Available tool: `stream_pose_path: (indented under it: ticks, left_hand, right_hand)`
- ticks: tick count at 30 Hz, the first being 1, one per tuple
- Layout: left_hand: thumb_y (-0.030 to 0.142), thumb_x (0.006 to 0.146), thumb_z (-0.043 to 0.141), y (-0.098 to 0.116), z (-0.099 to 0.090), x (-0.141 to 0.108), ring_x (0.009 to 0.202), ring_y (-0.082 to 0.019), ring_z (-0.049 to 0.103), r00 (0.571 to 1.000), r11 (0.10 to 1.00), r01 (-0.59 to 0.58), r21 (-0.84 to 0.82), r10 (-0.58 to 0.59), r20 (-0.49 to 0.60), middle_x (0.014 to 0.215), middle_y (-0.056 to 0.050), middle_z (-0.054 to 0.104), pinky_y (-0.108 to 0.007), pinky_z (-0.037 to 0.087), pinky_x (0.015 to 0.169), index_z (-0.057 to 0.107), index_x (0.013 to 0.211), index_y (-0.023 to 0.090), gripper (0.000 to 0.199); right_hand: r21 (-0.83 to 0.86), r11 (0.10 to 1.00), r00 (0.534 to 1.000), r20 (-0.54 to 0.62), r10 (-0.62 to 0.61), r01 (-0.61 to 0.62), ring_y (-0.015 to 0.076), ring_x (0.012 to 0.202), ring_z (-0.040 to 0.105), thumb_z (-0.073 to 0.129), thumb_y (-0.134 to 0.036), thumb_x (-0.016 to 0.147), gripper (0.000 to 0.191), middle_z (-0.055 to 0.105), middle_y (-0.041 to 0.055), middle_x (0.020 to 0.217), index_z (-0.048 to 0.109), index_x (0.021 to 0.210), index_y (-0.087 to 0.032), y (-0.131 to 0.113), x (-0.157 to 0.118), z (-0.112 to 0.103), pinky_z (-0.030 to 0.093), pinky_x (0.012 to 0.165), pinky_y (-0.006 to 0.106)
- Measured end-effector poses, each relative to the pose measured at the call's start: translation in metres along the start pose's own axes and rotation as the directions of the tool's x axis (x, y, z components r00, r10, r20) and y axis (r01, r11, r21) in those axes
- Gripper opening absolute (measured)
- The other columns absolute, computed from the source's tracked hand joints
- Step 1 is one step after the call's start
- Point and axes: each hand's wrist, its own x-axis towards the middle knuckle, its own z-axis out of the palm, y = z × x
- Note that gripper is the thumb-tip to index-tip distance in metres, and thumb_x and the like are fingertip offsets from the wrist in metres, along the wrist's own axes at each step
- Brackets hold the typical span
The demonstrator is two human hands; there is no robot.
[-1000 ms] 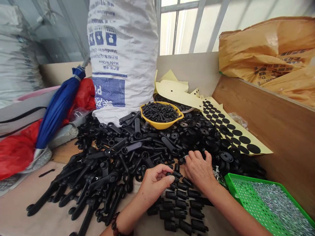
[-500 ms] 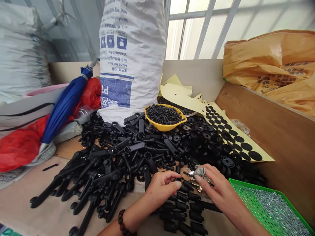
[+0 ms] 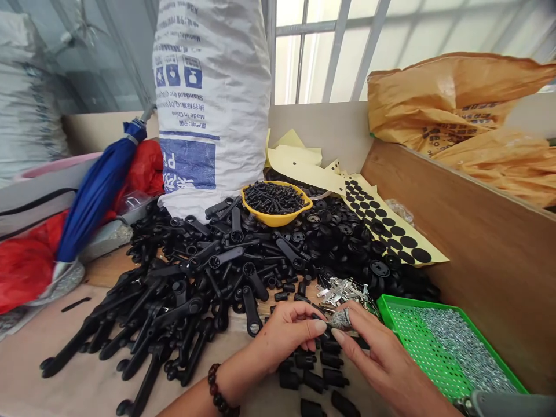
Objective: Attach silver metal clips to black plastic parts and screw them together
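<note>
Bench [image 3: 30,370] heaped with black parts [image 3: 251,307], left of the green tray [image 3: 423,341] our left hand [image 3: 286,337] pinching a black piece [image 3: 328,332], right hand [image 3: 374,348] beside it, hold unclear.

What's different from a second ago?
The right hand uncovered the silver metal pieces, drawing back beside the left hand. A grey speckled thing shows on the right hand, maybe held, maybe worn. The left hand still pinches a black part; the yellow bowl stayed.
</note>
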Motion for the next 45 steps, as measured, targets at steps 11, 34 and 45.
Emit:
stream_pose_path:
  ticks: [11,34,45]
  left_hand:
    - [0.041,0.065,0.073,0.004,0.010,0.002,0.050,-0.007,0.045,0.962,0.996,0.068,0.055,-0.080,0.260,0.061,0.002,0.058,-0.019,0.038,0.050,0.072,0.076,0.014,0.029]
    - [0.032,0.058,0.085,-0.006,0.034,-0.004,0.045,-0.007,0.057,0.987,0.857,0.155,-0.491,-0.118,0.106,0.062,-0.002,0.064,-0.015,0.043,0.046,0.067,0.079,0.009,0.036]
    - [0.032,0.058,0.085,-0.007,0.037,-0.005,0.044,-0.006,0.056,0.994,0.830,0.106,-0.547,-0.106,0.032,0.061,-0.002,0.065,-0.015,0.044,0.046,0.065,0.076,0.009,0.035]
  right_hand:
    - [0.087,0.995,0.978,0.199,-0.057,0.040,0.0137,0.065,0.055,0.041,-0.016,0.088,0.012,0.056,-0.0006,0.074,0.049,0.082,-0.023,-0.013,-0.012,-0.021,0.048,0.059,0.024]
    - [0.470,0.873,0.973,-0.109,0.201,-0.128,0.0169,0.080,0.063,0.047,-0.032,0.093,0.020,0.064,0.0058,0.093,0.050,0.111,-0.024,-0.006,-0.028,-0.009,0.054,0.070,0.027]
    - [-0.110,0.988,0.978,-0.169,-0.126,0.108,0.0148,0.069,0.061,0.042,-0.022,0.093,0.012,0.060,0.0019,0.081,0.052,0.099,-0.023,-0.012,-0.026,-0.023,0.049,0.059,0.023]
